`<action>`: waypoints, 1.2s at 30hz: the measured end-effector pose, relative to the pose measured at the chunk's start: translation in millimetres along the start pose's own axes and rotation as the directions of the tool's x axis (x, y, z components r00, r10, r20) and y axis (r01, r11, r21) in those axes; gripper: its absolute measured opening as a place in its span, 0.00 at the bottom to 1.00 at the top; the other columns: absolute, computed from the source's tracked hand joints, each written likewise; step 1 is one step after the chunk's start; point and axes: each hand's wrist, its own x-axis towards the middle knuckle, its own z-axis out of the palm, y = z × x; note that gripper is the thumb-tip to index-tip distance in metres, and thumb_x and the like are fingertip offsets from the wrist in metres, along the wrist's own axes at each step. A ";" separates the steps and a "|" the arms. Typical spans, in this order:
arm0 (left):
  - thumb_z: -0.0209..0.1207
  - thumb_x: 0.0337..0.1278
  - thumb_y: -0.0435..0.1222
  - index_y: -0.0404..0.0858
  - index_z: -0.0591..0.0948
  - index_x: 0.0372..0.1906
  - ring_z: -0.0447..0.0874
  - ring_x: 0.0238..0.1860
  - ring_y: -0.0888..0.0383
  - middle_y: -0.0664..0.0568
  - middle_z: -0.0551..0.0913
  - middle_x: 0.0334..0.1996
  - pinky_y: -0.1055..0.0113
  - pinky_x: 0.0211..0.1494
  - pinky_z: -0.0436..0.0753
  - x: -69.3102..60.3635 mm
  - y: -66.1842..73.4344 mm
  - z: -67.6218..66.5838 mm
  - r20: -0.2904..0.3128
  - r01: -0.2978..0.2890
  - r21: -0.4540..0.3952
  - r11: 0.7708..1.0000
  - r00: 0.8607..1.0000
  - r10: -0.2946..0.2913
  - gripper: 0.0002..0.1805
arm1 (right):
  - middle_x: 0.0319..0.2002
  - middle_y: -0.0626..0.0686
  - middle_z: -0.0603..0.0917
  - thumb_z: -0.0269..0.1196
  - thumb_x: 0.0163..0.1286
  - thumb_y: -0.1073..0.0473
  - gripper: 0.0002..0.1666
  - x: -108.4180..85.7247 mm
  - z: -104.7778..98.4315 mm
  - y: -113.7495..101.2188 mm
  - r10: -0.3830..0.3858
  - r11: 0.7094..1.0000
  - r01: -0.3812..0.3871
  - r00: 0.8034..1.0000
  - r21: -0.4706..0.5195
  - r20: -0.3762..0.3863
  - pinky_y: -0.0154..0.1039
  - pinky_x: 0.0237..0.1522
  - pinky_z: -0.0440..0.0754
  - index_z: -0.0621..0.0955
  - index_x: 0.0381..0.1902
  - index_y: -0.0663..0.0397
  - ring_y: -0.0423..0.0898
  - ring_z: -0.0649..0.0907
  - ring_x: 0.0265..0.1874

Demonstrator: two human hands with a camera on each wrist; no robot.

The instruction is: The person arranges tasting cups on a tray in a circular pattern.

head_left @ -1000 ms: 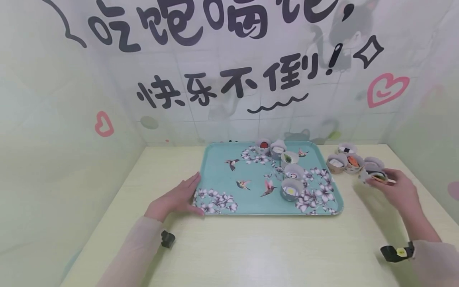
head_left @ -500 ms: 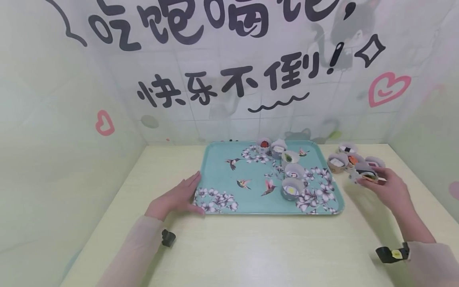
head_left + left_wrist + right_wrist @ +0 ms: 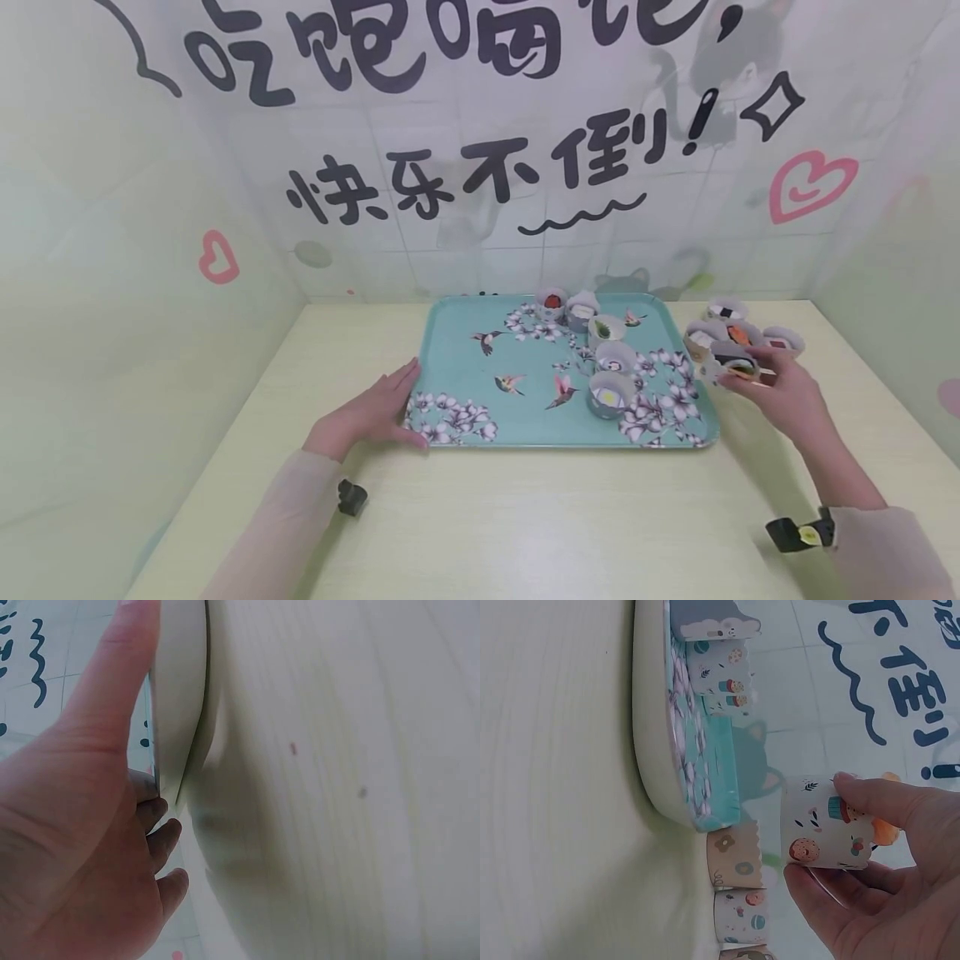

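My right hand (image 3: 787,402) pinches a small paper cup (image 3: 810,825) between thumb and fingers, off the table right of the tray. In the right wrist view the cup has a cupcake and cookie print; something orange shows behind it. The head view shows a dark piece like toy sushi in its mouth. My left hand (image 3: 367,417) rests at the near left corner of a turquoise tray (image 3: 457,350), fingers extended along its left side and thumb at its front edge. In the left wrist view the thumb lies against the tray rim (image 3: 182,690).
Several paper cups with small food pieces stand on the tray's right half, among them one cup (image 3: 611,398) near its front. More cups, including a cup (image 3: 782,342) at the right, stand on the table (image 3: 525,525). A printed backdrop (image 3: 465,225) rises behind.
My right hand has carried the cup leftward, from beside the rightmost cup toward the tray's right edge. My left hand and the tray have stayed in place.
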 end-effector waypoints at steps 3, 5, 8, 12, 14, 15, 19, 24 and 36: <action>0.71 0.38 0.64 0.25 0.43 0.78 0.44 0.79 0.33 0.34 0.40 0.80 0.38 0.81 0.50 -1.0 0.5 -0.6 0.005 0.008 -0.006 1.000 1.000 -0.008 0.74 | 0.62 0.78 0.70 0.65 0.70 0.49 0.43 0.5 4.9 -4.8 -0.008 1.000 0.008 1.000 0.009 0.016 0.53 0.49 0.87 0.64 0.68 0.74 0.78 0.73 0.59; 0.71 0.38 0.64 0.25 0.43 0.78 0.44 0.79 0.33 0.34 0.40 0.80 0.38 0.81 0.50 -1.0 0.7 -0.8 0.006 0.010 -0.006 1.000 1.000 -0.010 0.74 | 0.63 0.78 0.70 0.65 0.70 0.49 0.43 0.4 8.2 -8.9 -0.025 1.000 0.025 0.999 0.014 0.022 0.65 0.53 0.82 0.63 0.69 0.74 0.78 0.73 0.59; 0.71 0.38 0.64 0.25 0.43 0.78 0.44 0.79 0.34 0.34 0.40 0.80 0.39 0.81 0.50 -0.9 0.8 -0.7 0.008 0.013 -0.002 1.000 1.000 -0.013 0.74 | 0.63 0.77 0.71 0.65 0.70 0.50 0.42 0.1 13.1 -15.2 -0.057 0.998 0.057 0.998 0.020 0.025 0.64 0.52 0.83 0.64 0.69 0.73 0.77 0.75 0.59; 0.70 0.39 0.64 0.25 0.43 0.78 0.44 0.79 0.34 0.34 0.40 0.80 0.39 0.81 0.50 -0.8 1.2 -0.8 0.010 0.015 0.000 1.000 1.000 -0.015 0.73 | 0.63 0.75 0.72 0.65 0.70 0.50 0.41 0.0 19.6 -23.9 -0.073 0.997 0.072 0.996 0.030 0.042 0.60 0.51 0.85 0.65 0.68 0.73 0.75 0.75 0.59; 0.71 0.39 0.63 0.25 0.43 0.77 0.44 0.79 0.33 0.33 0.41 0.80 0.38 0.81 0.50 -1.0 1.6 -1.1 0.006 0.008 -0.003 1.000 1.000 -0.008 0.73 | 0.63 0.74 0.72 0.65 0.70 0.50 0.41 0.2 22.6 -28.8 -0.076 0.996 0.074 0.996 0.042 0.056 0.48 0.49 0.88 0.65 0.69 0.72 0.74 0.76 0.60; 0.71 0.39 0.63 0.24 0.44 0.77 0.44 0.79 0.33 0.33 0.41 0.80 0.38 0.81 0.50 -1.1 1.8 -1.2 0.005 0.006 -0.006 1.000 1.000 -0.006 0.73 | 0.62 0.74 0.73 0.66 0.70 0.50 0.41 0.3 24.0 -31.2 -0.081 0.996 0.078 0.995 0.051 0.062 0.40 0.47 0.88 0.65 0.69 0.71 0.73 0.76 0.60; 0.72 0.38 0.62 0.23 0.44 0.77 0.45 0.79 0.33 0.31 0.42 0.79 0.37 0.80 0.51 -1.0 1.6 -1.2 -0.002 -0.008 -0.004 1.000 1.000 0.008 0.73 | 0.62 0.72 0.74 0.66 0.69 0.50 0.41 -0.3 29.5 -41.7 -0.092 0.993 0.085 0.992 0.079 0.089 0.19 0.37 0.77 0.65 0.70 0.69 0.70 0.77 0.60; 0.71 0.39 0.64 0.24 0.44 0.77 0.44 0.79 0.33 0.32 0.41 0.80 0.38 0.81 0.50 -0.7 0.5 -0.7 0.004 0.001 0.004 1.000 1.000 -0.001 0.73 | 0.62 0.72 0.74 0.66 0.69 0.49 0.42 -1.8 36.4 -54.6 -0.106 0.993 0.099 0.988 0.071 0.109 0.25 0.40 0.79 0.65 0.70 0.68 0.69 0.78 0.60; 0.70 0.38 0.65 0.26 0.43 0.78 0.43 0.79 0.34 0.34 0.40 0.80 0.39 0.81 0.49 0.2 -0.9 -0.7 0.013 0.015 -0.007 1.000 1.000 -0.015 0.74 | 0.60 0.68 0.76 0.68 0.67 0.54 0.37 -5.3 57.5 -78.9 -0.179 0.979 0.165 0.977 0.122 0.119 0.43 0.48 0.88 0.69 0.68 0.66 0.67 0.80 0.59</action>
